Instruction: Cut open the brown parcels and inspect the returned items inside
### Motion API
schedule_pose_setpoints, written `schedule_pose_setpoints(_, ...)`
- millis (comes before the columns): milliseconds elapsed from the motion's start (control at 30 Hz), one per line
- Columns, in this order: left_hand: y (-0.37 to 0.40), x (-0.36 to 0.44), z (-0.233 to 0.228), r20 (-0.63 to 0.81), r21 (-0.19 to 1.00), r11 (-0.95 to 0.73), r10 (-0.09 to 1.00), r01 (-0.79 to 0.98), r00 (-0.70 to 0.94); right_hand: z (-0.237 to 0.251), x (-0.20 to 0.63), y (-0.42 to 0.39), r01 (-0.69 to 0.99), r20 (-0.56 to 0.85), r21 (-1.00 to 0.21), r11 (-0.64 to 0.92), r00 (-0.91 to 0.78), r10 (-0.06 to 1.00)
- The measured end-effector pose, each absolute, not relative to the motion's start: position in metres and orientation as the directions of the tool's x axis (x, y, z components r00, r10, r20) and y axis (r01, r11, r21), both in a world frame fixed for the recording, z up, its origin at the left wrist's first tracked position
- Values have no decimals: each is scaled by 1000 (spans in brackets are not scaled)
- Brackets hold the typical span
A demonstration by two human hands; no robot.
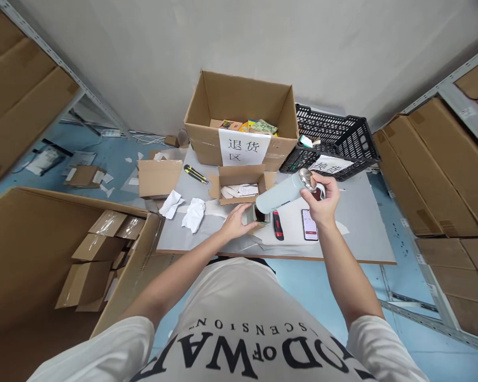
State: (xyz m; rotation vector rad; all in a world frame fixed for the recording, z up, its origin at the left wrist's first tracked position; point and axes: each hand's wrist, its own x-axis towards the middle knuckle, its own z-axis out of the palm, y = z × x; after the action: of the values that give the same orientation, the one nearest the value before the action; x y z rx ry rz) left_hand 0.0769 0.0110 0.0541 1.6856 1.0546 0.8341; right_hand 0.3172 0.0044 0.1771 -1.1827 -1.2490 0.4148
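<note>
My right hand (323,199) is closed around the shiny metal lid end of a pale blue thermos bottle (281,193), which is tilted with its base toward the left. My left hand (238,222) grips a small open box (250,214), its mouth facing the bottle. The bottle's base is right at the box opening; whether it is inside I cannot tell. Just below the bottle lies a red and black box cutter (278,226), and a phone (309,225) with a lit screen rests under my right hand.
An open small carton (242,168) with papers stands behind my hands. Further back are a large labelled carton (207,146) and a black crate (334,130). A yellow cutter (196,174) and crumpled paper (193,215) lie left. A big box (143,249) of cartons stands at lower left.
</note>
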Motion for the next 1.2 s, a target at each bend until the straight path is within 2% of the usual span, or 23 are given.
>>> schedule_pose_setpoints(100, 17, 89, 56, 73, 945, -198, 904, 261, 422, 159, 315, -3, 366, 535, -833, 415, 342, 772)
schedule_pose_setpoints(233, 20, 97, 51, 89, 961, -201, 876, 190, 473, 135, 312, -15, 414, 497, -846, 335, 389, 776)
schedule_pose_setpoints(500, 21, 96, 32, 30, 962, -143, 904, 234, 428, 106, 317, -29, 376, 423, -883, 282, 374, 825)
schedule_pose_setpoints(733, 25, 94, 29, -29, 975, -67, 907, 212, 420, 101, 321, -19, 404, 427, -855, 324, 197, 883)
schedule_pose_setpoints(967, 28, 87, 21, -7, 982, -77, 897, 172, 441, 118, 326, -7, 421, 413, -820, 389, -35, 910)
schedule_pose_setpoints(1200, 27, 87, 17, 2, 983, -83, 897, 164, 442, 120, 323, -2, 488, 286, -790, 372, -244, 927)
